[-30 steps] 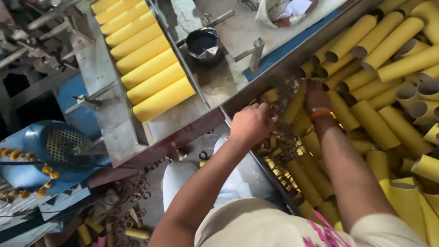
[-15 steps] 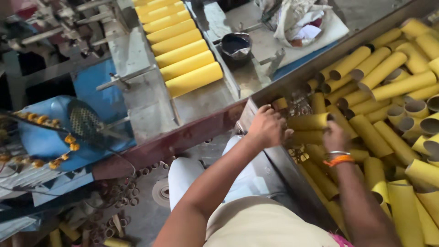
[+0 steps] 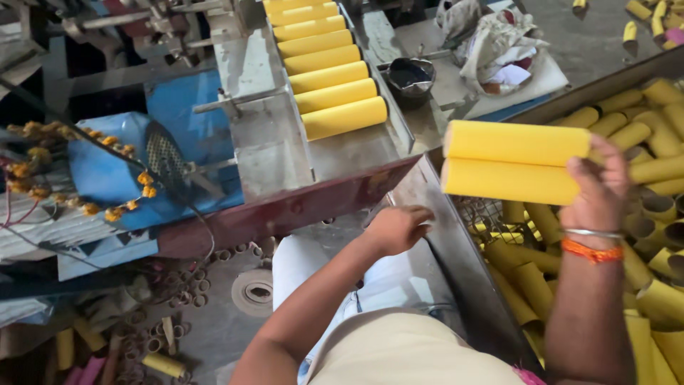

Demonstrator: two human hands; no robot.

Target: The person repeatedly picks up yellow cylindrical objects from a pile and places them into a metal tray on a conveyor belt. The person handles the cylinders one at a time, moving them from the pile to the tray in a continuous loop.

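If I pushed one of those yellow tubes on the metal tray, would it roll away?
Probably yes. The yellow tubes on the metal tray are round and lie on their sides, so a push would likely roll them. The right hand lifts two tubes at once, so they seem light and stiff.

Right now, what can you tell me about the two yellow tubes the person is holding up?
The two yellow tubes look like smooth cardboard cylinders, bright yellow and equal in length. They lie level, stacked one on the other and touching along their sides. The right hand grips them at their right ends, lifted above the bin of tubes. The left ends are free; nothing else touches them.
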